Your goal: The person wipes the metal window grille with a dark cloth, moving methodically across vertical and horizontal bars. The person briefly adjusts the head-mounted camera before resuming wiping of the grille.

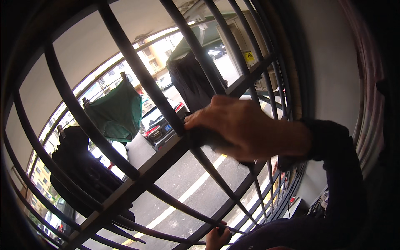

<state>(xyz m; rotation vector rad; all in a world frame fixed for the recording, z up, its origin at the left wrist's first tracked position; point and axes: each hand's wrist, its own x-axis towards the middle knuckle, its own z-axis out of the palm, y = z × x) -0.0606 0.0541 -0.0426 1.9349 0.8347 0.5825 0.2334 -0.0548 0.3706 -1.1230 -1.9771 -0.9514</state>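
Dark metal window bars (168,104) with a crossing rail (156,164) stand in front of me. My right hand (240,128) reaches in from the right, back of the hand upward and slightly blurred. It presses a dark cloth (209,137) onto the crossing rail, its fingers bent over it. Part of the cloth is hidden beneath the palm. Low at the bottom edge, my left hand (217,237) is small in view, with its fingers curled around a bar of the grille.
Beyond the bars hang green shorts (117,109), a black garment (81,165) and another dark garment (190,79), some with clips. An outdoor unit (239,40) with a warning sticker stands at upper right. Parked cars (162,122) line the road outside. A curtain (370,72) hangs at right.
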